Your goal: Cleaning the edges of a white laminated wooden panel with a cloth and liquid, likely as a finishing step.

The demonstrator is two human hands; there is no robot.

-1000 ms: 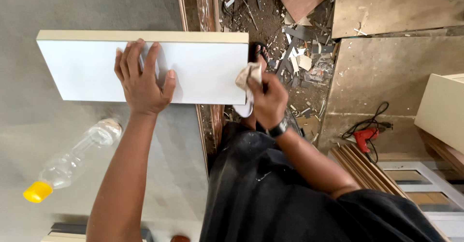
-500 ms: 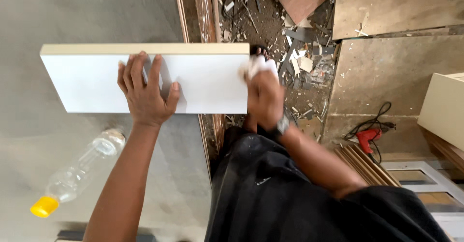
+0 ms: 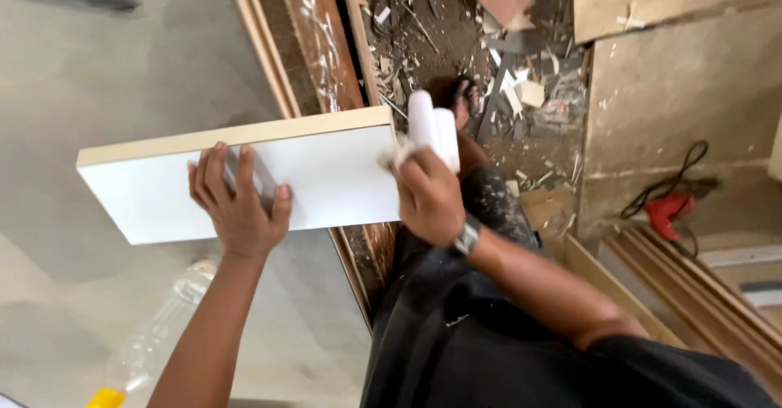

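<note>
White board [image 3: 326, 172], laminated, lies flat on grey worktop [image 3: 98, 90], R end overhanging. Looks stiff, moderately heavy, face prob slick. L hand [image 3: 238, 204] flat on it, fingers spread. R hand [image 3: 428, 196] closed round white cloth [image 3: 432, 127] at R end. Best grip: long edges.

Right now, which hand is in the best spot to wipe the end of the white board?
The right hand, probably. It holds the white cloth at the end of the white board. The left hand lies flat on the board's face, steadying it.
</note>
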